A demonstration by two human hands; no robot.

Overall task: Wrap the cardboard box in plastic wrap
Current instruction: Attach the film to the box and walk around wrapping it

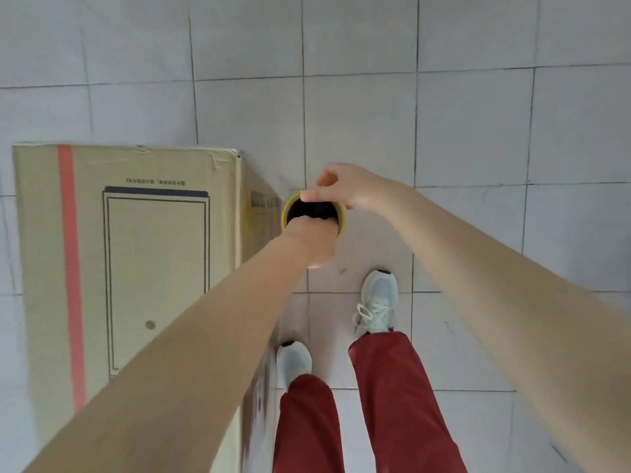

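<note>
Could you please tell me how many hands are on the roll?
2. The left hand reaches into the open core of the roll, fingers hidden; the right hand pinches its top rim, beside the box.

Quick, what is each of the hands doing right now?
Left hand: fingers hidden inside the roll of plastic wrap; grip cannot be told.
Right hand: pinching the roll's yellow rim.

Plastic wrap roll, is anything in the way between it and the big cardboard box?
Nothing visible is. The plastic wrap roll is held right beside the cardboard box, next to its side wall. The left hand reaches into the roll's core and the right hand pinches its rim.
</note>
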